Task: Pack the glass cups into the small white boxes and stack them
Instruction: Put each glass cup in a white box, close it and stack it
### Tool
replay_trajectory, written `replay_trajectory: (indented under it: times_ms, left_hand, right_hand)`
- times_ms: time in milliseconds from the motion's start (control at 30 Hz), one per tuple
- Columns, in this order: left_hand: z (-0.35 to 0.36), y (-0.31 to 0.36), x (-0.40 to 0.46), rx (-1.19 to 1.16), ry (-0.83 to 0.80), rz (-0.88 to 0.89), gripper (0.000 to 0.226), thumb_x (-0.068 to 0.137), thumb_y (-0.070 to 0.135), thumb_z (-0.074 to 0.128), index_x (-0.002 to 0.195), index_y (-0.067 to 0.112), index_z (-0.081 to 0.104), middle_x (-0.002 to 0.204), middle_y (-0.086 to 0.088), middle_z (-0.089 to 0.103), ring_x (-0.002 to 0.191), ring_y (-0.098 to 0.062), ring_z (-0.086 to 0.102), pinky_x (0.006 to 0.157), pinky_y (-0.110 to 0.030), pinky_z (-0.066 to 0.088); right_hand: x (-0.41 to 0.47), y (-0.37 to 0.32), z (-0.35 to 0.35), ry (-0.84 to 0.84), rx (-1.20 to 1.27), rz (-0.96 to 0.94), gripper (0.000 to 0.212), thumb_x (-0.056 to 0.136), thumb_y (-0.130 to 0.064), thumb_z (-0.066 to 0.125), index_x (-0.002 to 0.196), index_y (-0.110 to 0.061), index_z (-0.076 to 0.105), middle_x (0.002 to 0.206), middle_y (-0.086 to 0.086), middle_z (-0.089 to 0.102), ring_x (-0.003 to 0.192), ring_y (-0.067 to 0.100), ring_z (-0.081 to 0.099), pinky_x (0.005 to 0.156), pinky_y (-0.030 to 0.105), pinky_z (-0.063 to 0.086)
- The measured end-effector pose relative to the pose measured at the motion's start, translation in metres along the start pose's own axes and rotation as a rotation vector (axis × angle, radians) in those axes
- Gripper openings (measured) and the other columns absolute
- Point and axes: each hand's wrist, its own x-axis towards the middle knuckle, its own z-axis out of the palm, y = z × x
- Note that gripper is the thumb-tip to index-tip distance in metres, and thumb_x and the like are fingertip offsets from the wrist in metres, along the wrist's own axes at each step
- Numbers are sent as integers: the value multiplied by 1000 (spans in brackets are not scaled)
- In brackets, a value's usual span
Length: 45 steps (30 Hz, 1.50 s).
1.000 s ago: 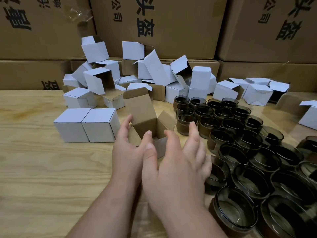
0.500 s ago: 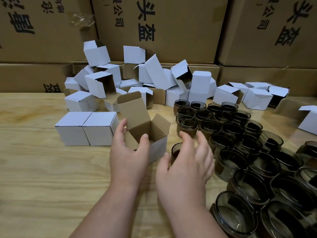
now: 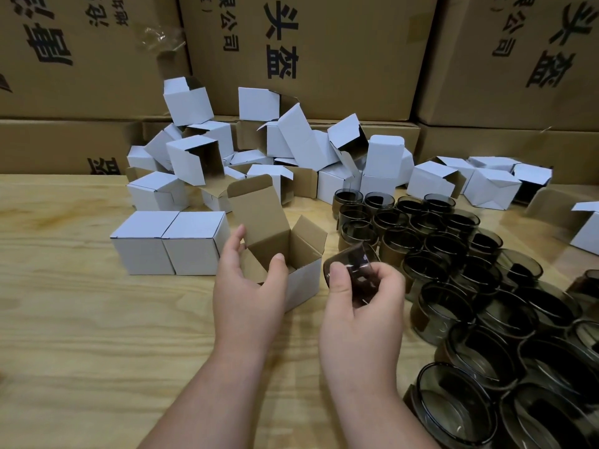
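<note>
An open small white box (image 3: pixel 304 280) stands on the wooden table (image 3: pixel 81 335), its brown flaps up. My left hand (image 3: pixel 249 293) holds its near left corner, thumb at the front rim and fingers at the left side. My right hand (image 3: pixel 359 303) grips a dark smoked glass cup (image 3: pixel 353 267), tilted, just right of the box and above the table. Two closed white boxes (image 3: pixel 168 244) sit side by side left of the open one. Several more glass cups (image 3: pixel 453 254) crowd the right of the table.
A loose pile of empty white boxes (image 3: pixel 259 150) lies behind, some open, some tipped. More white boxes (image 3: pixel 479 183) sit at the back right. Large brown cartons (image 3: pixel 308 53) form a wall along the table's far edge.
My right hand has picked a glass cup from the group and lifted it toward the open box. My left hand has closed in on the box's near corner.
</note>
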Motion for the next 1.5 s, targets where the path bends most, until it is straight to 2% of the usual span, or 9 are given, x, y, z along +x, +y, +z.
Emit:
replay_trajectory:
  times_ms: [233,300,400,567,700,800,1067,1367,1500]
  left_hand:
    - [-1,3,-4,-28,-83,3,56,91,23,73,139,45,54,127,21,60,102,25,54,74,5,38]
    - [-1,4,-5,-35,-107,17,55,91,20,73,137,45,55,125,26,58,90,23,58,71,5,38]
    - [-2,6,-6,-22,-139,29,54,87,30,72,136,46,55,126,28,56,101,20,57,72,4,38]
    - [-1,7,-6,-39,-156,30,60,78,39,65,136,45,56,128,20,61,99,13,62,76,-2,44]
    - [-1,4,-5,-39,-156,32,53,90,24,72,137,44,56,129,19,61,108,15,59,78,-2,44]
    - [-2,4,-5,-35,-167,44,54,91,18,72,138,40,57,129,26,57,109,20,56,73,3,41]
    - [-4,6,-6,-69,-179,31,56,91,12,72,139,37,56,133,17,63,129,-4,57,110,-37,49]
    - [-1,4,-5,-65,-176,66,52,92,19,74,134,44,57,130,30,57,125,16,49,101,-20,48]
    - [-3,6,-5,-109,-199,74,50,84,38,67,132,47,58,127,22,62,115,3,62,83,-14,52]
  right_hand:
    - [-4,-7,5,84,235,-179,17,99,-44,45,112,-34,41,101,-26,62,91,-8,61,73,4,45]
    - [-4,-6,5,94,257,-191,21,98,-47,36,113,-34,44,102,-33,61,88,1,64,75,15,51]
    - [-6,-4,8,71,314,-148,30,97,-54,36,115,-33,46,102,-23,64,83,20,67,71,45,58]
    - [-7,-8,9,47,370,-126,29,93,-53,45,118,-37,45,104,-21,66,87,15,69,67,35,59]
    - [-6,-6,9,25,344,-101,69,76,-54,68,135,-32,42,115,-15,65,103,6,67,78,15,53]
    - [-6,-7,9,5,176,-86,91,64,-64,71,144,-28,46,124,-23,56,115,8,62,92,22,53]
    - [-7,-8,10,-7,65,-190,63,66,-54,81,121,-46,51,124,-27,51,121,6,55,99,22,47]
    - [-9,-5,11,11,204,-284,68,75,-19,84,125,-40,44,126,-8,61,118,22,63,99,42,53]
    - [-7,-10,7,-23,147,-347,25,85,-41,68,109,-36,64,131,0,55,124,8,57,100,21,48]
